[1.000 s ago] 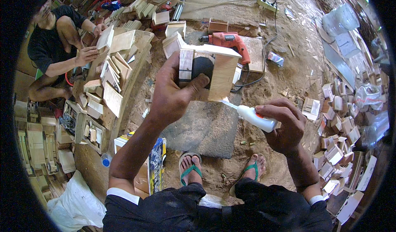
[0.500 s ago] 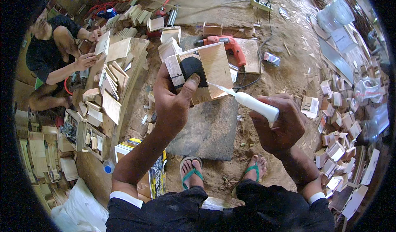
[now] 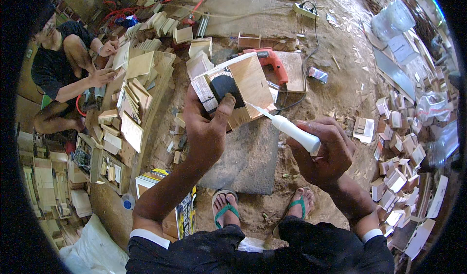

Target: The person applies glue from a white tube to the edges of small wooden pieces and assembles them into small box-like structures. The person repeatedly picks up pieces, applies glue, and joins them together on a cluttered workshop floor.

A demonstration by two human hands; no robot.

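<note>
Wooden box [image 3: 253, 79] is near view centre, twd 12 o'clock. L hand [image 3: 205, 130] grips it firmly from its 7 o'clock side, touching black round piece [image 3: 221, 86]. R hand [image 3: 326, 152], at box's 4 o'clock, is closed around white bottle [image 3: 294, 132]; its nozzle [image 3: 263, 112] reaches box edge, contact I cannot tell. Red drill [image 3: 276, 65], partly hidden, lies twd 2 o'clock; co-worker [image 3: 61, 67] sits approx. 9 o'clock.

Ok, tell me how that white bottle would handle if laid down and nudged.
The white bottle would probably roll, since its body looks rounded. It seems fairly light: the right hand alone holds it. Its thin nozzle looks likeliest to bend.
</note>
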